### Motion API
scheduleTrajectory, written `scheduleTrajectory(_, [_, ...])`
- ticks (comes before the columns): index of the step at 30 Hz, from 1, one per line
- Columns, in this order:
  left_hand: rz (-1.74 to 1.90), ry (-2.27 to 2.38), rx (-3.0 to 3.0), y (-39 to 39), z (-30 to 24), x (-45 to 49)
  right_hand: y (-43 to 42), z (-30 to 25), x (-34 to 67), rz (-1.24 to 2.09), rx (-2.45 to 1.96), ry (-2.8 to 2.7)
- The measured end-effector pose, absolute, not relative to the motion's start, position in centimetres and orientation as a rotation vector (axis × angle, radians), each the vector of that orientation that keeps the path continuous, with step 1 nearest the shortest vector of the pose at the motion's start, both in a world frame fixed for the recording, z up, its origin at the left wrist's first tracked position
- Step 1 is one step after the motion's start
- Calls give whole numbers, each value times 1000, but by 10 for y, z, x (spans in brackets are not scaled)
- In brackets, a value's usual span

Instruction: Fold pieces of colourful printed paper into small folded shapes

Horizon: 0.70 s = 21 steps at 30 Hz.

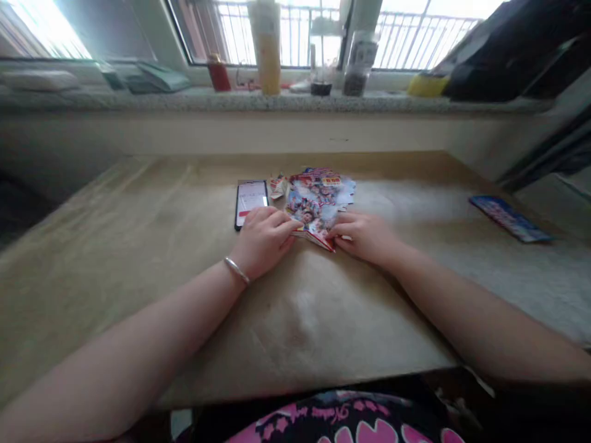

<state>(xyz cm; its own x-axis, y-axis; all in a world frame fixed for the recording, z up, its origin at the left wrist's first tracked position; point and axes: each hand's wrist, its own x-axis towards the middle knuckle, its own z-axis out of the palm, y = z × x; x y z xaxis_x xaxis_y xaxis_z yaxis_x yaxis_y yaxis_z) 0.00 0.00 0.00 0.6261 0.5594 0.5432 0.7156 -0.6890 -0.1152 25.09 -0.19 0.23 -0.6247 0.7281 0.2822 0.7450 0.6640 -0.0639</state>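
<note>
A colourful printed paper sheet [310,200] lies on the table between my hands, its near edge folded up with a red and white underside showing. My left hand [266,237], with a silver bangle at the wrist, grips that folded edge on its left side between thumb and fingers. At the near right corner, my right hand [362,235] pinches the same sheet. More printed sheets stick out from beneath its far and right edges. A phone [252,200] with a lit screen rests just beyond my left hand. Beside it stands a small crumpled or folded piece of printed paper [277,186].
A blue and red printed strip or packet [510,218] lies at the table's right side. Behind the table [295,326], a stone windowsill [161,101] carries a red bottle [218,72], a tall yellowish container [268,49], jars and a dark bag [498,55].
</note>
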Motion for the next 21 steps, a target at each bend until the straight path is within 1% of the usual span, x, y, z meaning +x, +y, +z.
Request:
scheduleTrajectory(7, [-504,-987,-2564,-7,4,2,-7,4,249,-127,-1103,-2650])
scheduleTrajectory(13, [-466,-894,-2713,-16,5,8,-9,4,247,-71,-1047,-2682])
scheduleTrajectory(21, [-415,-769,-2880,-10,4,6,-2,6,254,-138,-1349,-2514])
